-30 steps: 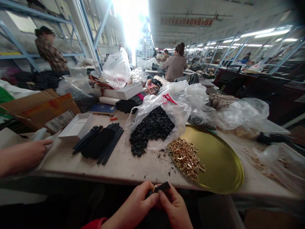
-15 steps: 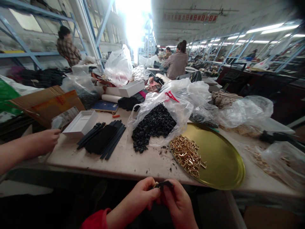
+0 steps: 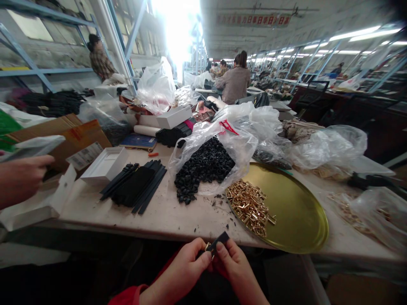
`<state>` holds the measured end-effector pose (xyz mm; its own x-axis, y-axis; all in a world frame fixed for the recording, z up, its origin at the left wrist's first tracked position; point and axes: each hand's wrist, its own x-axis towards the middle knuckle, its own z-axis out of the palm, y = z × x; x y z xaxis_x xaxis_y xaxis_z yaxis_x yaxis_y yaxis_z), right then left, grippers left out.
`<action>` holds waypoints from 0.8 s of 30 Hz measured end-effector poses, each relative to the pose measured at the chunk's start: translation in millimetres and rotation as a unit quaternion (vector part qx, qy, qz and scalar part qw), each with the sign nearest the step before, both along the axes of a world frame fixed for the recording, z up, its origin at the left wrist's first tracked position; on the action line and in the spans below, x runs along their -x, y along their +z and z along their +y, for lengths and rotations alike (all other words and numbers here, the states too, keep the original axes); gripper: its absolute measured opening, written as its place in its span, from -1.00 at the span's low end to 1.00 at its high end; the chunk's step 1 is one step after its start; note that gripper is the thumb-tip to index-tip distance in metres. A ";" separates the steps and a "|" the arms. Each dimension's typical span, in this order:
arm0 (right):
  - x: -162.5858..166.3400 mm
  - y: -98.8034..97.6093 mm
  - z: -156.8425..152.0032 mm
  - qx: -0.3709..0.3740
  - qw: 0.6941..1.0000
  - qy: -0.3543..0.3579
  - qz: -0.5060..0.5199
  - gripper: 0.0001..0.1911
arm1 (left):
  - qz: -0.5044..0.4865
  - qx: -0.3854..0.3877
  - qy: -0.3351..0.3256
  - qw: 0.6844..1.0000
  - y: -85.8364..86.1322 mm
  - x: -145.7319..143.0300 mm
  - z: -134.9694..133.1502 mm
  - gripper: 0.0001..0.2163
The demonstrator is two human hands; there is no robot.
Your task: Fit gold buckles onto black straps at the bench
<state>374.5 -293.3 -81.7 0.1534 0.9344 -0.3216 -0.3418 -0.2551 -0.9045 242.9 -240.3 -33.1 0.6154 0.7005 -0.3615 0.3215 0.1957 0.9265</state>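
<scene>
Low in front of the table edge, my left hand [image 3: 192, 259] pinches a small gold buckle [image 3: 207, 246] where a black strap [image 3: 220, 240] meets it. My right hand [image 3: 233, 259] grips the same strap with the thumb flat on top, its end sticking up past the fingers. Beyond my hands, gold buckles [image 3: 248, 205] lie heaped on the left part of a round gold tray [image 3: 297, 203]. Small black loops [image 3: 205, 167] spill from a clear plastic bag [image 3: 243, 154]. A bundle of black straps [image 3: 135, 186] rests on the table to the left.
At far left another person's hand [image 3: 23, 176] holds a plastic-covered item above an open white box [image 3: 47, 203]. A white box tray [image 3: 103, 165], a cardboard box [image 3: 79, 137] and plastic bags [image 3: 333, 146] crowd the table [image 3: 178, 224]. Co-workers are farther back.
The strap's end has turned upward, and my right thumb now lies flat along it. At left, the other person's hand has moved left, and an open white box now shows beneath it.
</scene>
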 end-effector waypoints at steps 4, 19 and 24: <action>0.7 -2.6 -5.3 -0.061 0.982 -0.021 -0.178 -0.68 | 0.063 -0.057 0.008 0.996 -2.2 -1.2 -0.8 -0.84; -4.3 15.7 -8.1 -0.083 0.994 0.074 -0.022 -0.70 | 0.030 -0.013 -0.046 0.998 3.5 8.6 -1.9 -0.82; -4.9 14.5 -7.2 -0.117 0.988 0.015 -0.102 -0.73 | 0.099 -0.117 -0.021 0.988 5.3 3.8 0.2 -0.86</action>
<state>379.4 -300.5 -67.2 0.1644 0.9845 -0.0615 -0.1418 -0.0381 -0.9892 239.2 -240.1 -27.8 0.5789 0.7548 -0.3084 0.5039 -0.0339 0.8631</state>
